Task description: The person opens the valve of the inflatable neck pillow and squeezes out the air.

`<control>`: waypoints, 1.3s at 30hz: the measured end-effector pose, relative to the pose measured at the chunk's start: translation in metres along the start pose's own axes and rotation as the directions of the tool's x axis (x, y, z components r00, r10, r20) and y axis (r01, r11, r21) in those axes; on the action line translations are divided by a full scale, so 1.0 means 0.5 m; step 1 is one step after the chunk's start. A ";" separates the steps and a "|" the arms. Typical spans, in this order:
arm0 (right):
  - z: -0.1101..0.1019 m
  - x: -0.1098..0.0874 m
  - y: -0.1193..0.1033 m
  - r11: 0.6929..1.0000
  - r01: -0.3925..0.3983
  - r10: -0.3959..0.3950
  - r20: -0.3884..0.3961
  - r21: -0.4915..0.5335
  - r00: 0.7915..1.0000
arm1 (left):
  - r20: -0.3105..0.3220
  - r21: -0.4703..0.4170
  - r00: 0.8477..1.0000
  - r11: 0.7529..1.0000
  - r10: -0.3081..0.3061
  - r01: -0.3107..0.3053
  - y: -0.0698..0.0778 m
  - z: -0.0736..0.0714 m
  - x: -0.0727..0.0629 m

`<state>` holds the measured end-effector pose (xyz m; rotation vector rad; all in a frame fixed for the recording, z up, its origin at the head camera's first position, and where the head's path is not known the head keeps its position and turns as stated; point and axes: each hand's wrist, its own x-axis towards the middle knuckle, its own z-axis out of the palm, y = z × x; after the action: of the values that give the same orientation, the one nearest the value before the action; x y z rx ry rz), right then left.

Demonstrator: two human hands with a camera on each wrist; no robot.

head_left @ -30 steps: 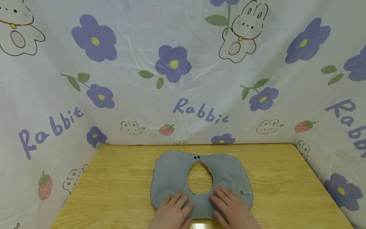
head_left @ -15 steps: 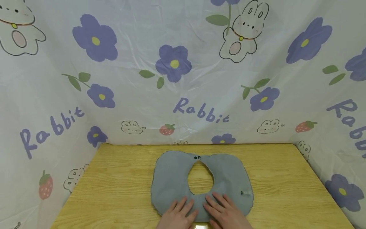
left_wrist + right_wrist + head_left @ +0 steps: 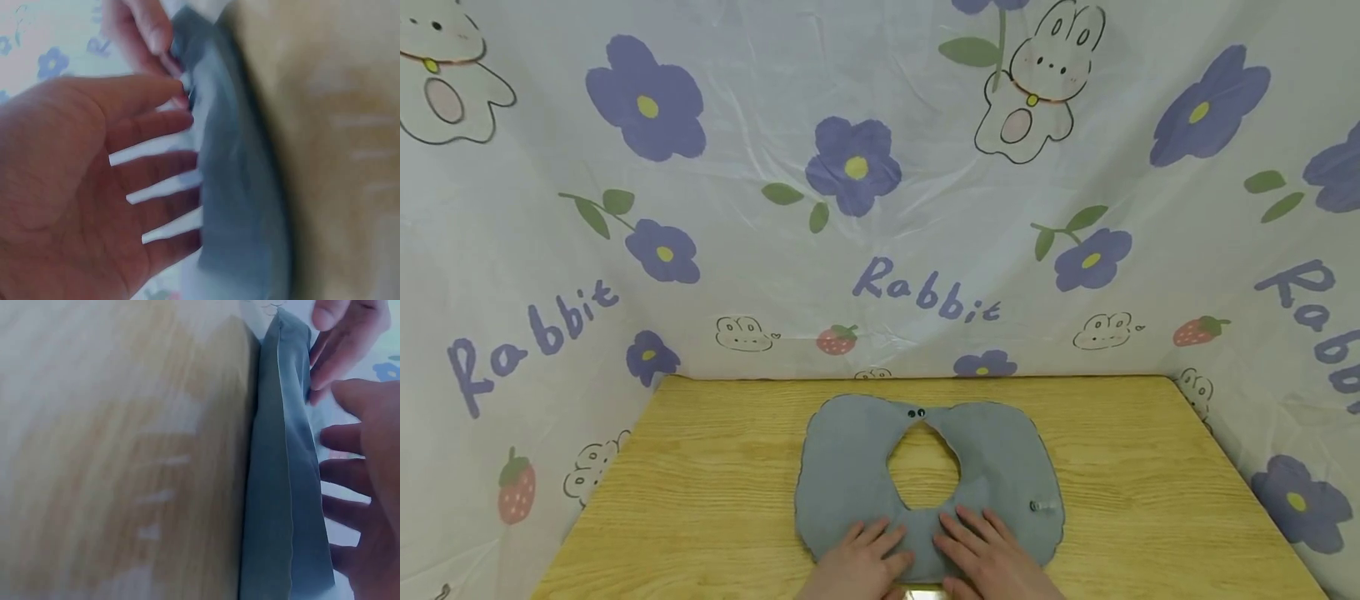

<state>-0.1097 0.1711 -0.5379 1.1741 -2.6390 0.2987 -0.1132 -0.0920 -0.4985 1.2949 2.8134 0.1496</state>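
A grey neck pillow (image 3: pixel 842 458) lies flat on the wooden table, its oval opening in the middle. Two dark snaps (image 3: pixel 917 413) join its ends at the far side, and a small valve (image 3: pixel 1036 506) sits on its right part. My left hand (image 3: pixel 857 562) rests on the near edge, left of centre, fingers spread. My right hand (image 3: pixel 992 554) lies on the same edge, right of centre, fingers spread as well. In both wrist views the fingertips (image 3: pixel 187 159) touch the top of the pillow, and neither palm grips it.
The wooden table (image 3: pixel 715 475) extends to both sides of the pillow. A white cloth (image 3: pixel 760 250) printed with rabbits, flowers and strawberries hangs behind the table and along both sides. A bright reflection shows at the near edge between the hands.
Both hands have slid inward and slightly nearer along the pillow's front edge. The pillow's near edge has spread a little toward me.
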 end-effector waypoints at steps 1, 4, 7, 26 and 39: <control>-0.006 0.003 0.001 0.999 -0.017 0.017 0.009 0.034 1.000 | 0.025 -0.037 0.999 0.999 -0.020 0.021 -0.005 -0.014 0.003; -0.027 0.012 0.011 0.994 -0.052 0.052 0.007 0.099 0.999 | 0.004 -0.117 0.996 0.989 -0.087 0.087 -0.021 -0.049 0.011; -0.047 0.026 0.028 0.992 -0.083 0.086 -0.021 0.091 0.996 | -0.121 -0.163 0.982 0.979 -0.144 0.123 -0.044 -0.072 0.023; -0.066 0.154 0.181 0.935 -0.354 0.347 -0.120 -0.037 0.930 | -0.335 -0.096 0.894 0.955 -0.297 0.281 -0.191 -0.094 0.135; -0.026 0.147 0.199 0.911 -0.408 0.409 -0.003 -0.062 0.913 | -0.156 -0.061 0.908 0.921 -0.389 0.384 -0.217 -0.055 0.155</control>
<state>-0.2301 0.1888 -0.5128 0.5922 -2.8623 0.2796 -0.2476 -0.1054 -0.4821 0.7222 3.1251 0.2932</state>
